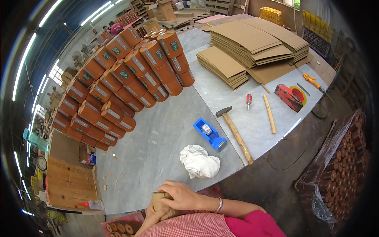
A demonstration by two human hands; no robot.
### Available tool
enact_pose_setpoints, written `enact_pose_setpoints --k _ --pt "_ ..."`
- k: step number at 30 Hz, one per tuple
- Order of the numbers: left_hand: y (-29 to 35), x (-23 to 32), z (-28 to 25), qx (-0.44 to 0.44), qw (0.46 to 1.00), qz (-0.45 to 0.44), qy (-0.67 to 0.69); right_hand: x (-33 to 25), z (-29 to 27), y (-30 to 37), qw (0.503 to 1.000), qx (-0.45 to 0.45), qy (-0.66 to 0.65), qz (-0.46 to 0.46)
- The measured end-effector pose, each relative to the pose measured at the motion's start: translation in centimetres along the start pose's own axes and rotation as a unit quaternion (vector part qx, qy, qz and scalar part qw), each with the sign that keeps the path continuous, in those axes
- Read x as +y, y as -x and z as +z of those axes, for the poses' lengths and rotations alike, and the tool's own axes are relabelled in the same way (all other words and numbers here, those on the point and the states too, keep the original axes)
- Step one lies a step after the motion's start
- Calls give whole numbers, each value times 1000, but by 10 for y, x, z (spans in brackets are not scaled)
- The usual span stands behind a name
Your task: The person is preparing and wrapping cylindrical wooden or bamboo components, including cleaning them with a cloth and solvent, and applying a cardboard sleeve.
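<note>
Close to my body at the table's near edge, both my hands hold a short tan piece (pixel 157 200) that looks like a tube or folded cardboard; its far side is hidden. My left hand (pixel 153 215) grips it low on the left. Over its top and right side curls my right hand (pixel 179 195), with a metal bangle on the wrist. A crumpled white cloth (pixel 199 161) lies just beyond my right hand. Past the cloth sits a blue tape dispenser (pixel 210 134) with a roll in it.
Stacked orange-brown cylinders (pixel 130 71) with metal strips cover the table's left and back. Rightward lie a hammer (pixel 236 136), a wooden stick (pixel 269 114), a red-handled screwdriver (pixel 248 101) and a red tape gun (pixel 290 96). Flat cardboard (pixel 244 37) is piled behind; a wrapped cylinder stack (pixel 343 170) stands right.
</note>
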State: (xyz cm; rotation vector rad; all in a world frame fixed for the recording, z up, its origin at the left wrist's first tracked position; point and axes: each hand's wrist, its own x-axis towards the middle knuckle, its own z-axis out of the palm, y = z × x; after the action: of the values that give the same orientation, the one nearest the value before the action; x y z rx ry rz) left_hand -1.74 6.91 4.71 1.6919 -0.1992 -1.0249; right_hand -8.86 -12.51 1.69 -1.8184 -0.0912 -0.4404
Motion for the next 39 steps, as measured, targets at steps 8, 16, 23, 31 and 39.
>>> enact_pose_setpoints --k 8,16,23,31,39 --pt "14 -10 -14 -26 998 5 65 -14 9 4 999 20 -47 -2" --pt "18 -38 -39 -77 995 44 48 -21 21 -5 996 -29 -77 -19" --pt "26 -44 -45 -76 990 89 76 -33 38 -13 998 -34 -49 -15" --pt "37 -40 -58 -35 984 23 174 -32 40 -22 995 90 18 -33" --pt "-50 57 -38 -210 950 112 203 12 -132 28 847 453 253 120"
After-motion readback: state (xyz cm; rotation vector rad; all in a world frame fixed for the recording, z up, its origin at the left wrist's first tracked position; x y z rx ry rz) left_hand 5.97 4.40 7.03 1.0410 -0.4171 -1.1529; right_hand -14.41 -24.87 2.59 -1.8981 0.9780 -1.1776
